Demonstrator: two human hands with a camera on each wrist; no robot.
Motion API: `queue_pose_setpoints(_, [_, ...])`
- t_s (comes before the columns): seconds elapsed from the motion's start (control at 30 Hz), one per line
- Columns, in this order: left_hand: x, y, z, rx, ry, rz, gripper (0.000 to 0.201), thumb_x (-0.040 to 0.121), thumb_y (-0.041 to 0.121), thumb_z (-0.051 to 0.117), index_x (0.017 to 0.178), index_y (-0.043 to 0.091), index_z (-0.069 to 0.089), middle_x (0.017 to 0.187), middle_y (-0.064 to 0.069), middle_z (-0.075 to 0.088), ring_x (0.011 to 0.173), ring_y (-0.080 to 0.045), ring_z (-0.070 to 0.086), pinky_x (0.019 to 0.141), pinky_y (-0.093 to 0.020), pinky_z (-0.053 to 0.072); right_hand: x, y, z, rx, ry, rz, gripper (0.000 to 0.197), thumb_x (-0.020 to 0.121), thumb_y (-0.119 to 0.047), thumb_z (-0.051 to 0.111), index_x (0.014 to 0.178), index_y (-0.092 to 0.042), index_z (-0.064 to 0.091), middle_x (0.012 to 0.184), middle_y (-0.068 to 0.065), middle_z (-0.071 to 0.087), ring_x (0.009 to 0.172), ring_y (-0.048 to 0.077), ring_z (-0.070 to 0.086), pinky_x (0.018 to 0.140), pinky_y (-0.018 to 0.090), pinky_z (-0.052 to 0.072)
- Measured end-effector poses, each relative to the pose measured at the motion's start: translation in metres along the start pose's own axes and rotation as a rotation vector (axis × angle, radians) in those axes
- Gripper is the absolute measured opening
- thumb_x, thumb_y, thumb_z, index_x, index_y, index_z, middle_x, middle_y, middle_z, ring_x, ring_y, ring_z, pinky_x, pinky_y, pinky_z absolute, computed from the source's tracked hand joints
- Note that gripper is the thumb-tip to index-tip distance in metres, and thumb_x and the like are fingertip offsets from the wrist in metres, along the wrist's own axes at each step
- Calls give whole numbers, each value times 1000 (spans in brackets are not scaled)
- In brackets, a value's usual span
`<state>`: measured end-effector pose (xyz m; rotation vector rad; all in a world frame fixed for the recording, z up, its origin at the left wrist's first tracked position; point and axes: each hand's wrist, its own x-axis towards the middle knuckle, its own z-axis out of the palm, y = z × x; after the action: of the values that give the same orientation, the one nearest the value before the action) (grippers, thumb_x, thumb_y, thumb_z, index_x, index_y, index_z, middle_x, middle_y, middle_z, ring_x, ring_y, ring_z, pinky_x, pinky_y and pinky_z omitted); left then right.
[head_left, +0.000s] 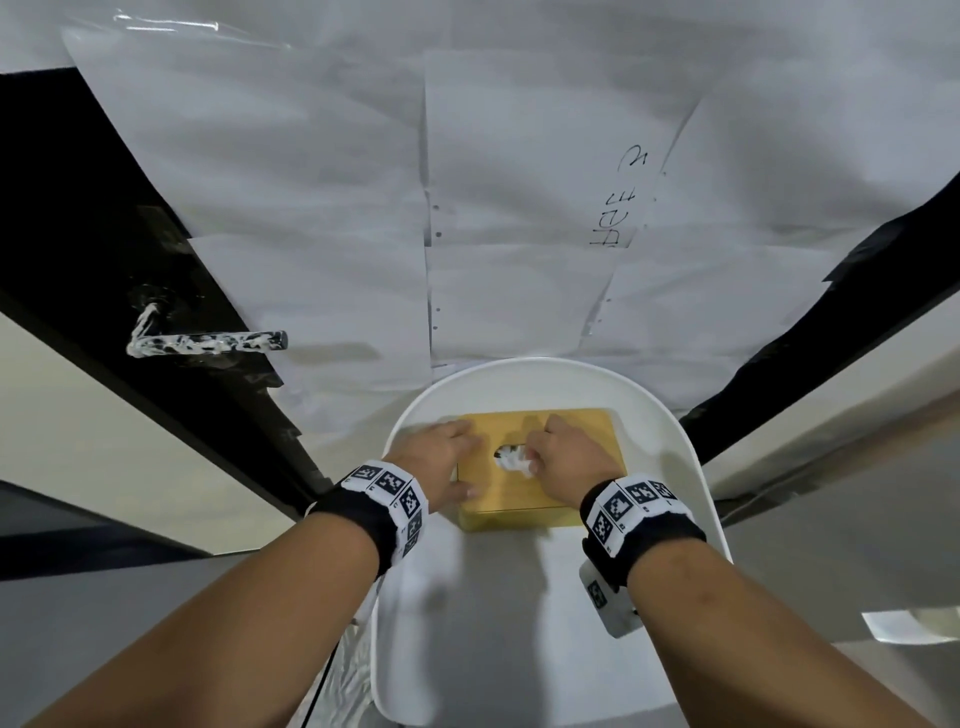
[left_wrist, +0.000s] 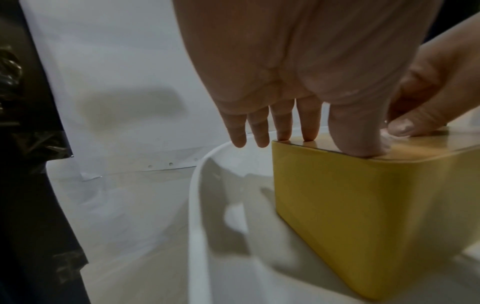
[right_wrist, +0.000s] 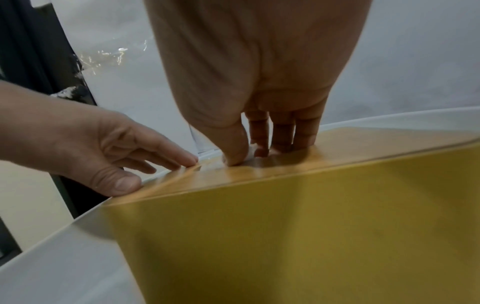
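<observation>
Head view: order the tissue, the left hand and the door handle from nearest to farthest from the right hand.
1. tissue: pinched by the right hand at the slot on top of the yellow box.
2. left hand: just to the left, resting on the box's left end.
3. door handle: far off to the left, on the dark door.

Left hand (left_wrist: 298, 67) presses yellow box (left_wrist: 363, 216) top; right hand (left_wrist: 436, 92) pinches tissue (left_wrist: 386, 138).
</observation>
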<state>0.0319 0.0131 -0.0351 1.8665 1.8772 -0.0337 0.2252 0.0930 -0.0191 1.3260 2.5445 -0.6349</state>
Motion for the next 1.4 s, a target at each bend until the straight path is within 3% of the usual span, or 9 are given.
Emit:
queue_pose_setpoints(0.1, [-3, 4, -4, 60, -33, 2, 74, 84, 46, 66, 147, 27, 32, 159, 4, 21, 145, -20, 20, 118, -34, 14, -1, -4, -3, -20, -38, -16, 17, 88, -12, 49, 99, -14, 62, 108, 8, 51, 96, 28, 55, 78, 34, 45])
queue_pose_setpoints(0.27, [-12, 13, -6, 40, -2, 8, 79, 72, 55, 70, 140, 28, 41, 139, 3, 38, 131, -21, 35, 111, -35, 28, -9, -14, -4, -29, -113, -3, 20, 84, -7, 52, 95, -18, 64, 103, 4, 62, 96, 24, 59, 83, 32, 50])
queue_pose_setpoints(0.43, [-18, 12, -3, -57, -55, 24, 83, 73, 45, 75, 144, 27, 36, 154, 2, 23, 140, -24, 22, 114, -34, 20, -9, -28, 3, 44, -126, -36, 16, 83, -12, 54, 82, -25, 63, 92, 0, 65, 89, 20, 59, 79, 31, 50])
queue_pose_setpoints(0.6, [-18, -4, 0, -57, -25, 34, 82, 72, 38, 79, 143, 33, 39, 155, 4, 27, 140, -21, 23, 116, -31, 16, -11, -31, 1, -1, -114, -44, 17, 82, -3, 48, 80, -20, 51, 95, 6, 62, 88, 25, 58, 71, 32, 47])
queue_pose_setpoints(0.7, [-16, 2, 4, -52, -27, 50, 75, 73, 31, 79, 140, 35, 44, 153, 4, 28, 135, -25, 28, 112, -32, 21, -11, -27, 3, 9, -90, -50, 16, 82, -2, 49, 83, -15, 58, 96, 7, 62, 89, 26, 59, 72, 32, 46])
queue_pose_setpoints(0.83, [-13, 15, 16, -233, 129, -37, 38, 76, 44, 70, 113, 42, 61, 140, 7, 40, 128, -24, 33, 108, -27, 24, -13, -27, 2, 57, -76, -83, 21, 84, -5, 52, 100, -12, 64, 101, 8, 64, 95, 25, 59, 80, 30, 46])
queue_pose_setpoints(1.0, [-11, 19, 30, -358, 207, -102, 8, 79, 42, 71, 85, 38, 70, 134, 11, 41, 125, -20, 31, 109, -41, 28, -15, -28, 4, 72, -24, -44, 20, 83, -2, 48, 98, -10, 58, 102, 13, 62, 97, 30, 57, 78, 33, 45])
queue_pose_setpoints(1.13, [-9, 14, 33, -440, 227, -100, 3, 77, 39, 74, 76, 39, 70, 132, 15, 43, 124, -18, 33, 109, -43, 28, -17, -30, 3, 112, -40, -13, 24, 82, -1, 46, 104, -8, 54, 104, 15, 61, 98, 31, 57, 78, 33, 46])
queue_pose_setpoints(1.4, [-11, 13, 34, -507, 267, -92, 24, 76, 34, 74, 62, 46, 59, 129, 18, 44, 127, -14, 34, 110, -46, 26, -16, -21, 4, 220, -95, -34, 22, 85, -8, 51, 105, -16, 48, 99, 8, 61, 87, 24, 54, 73, 30, 42])
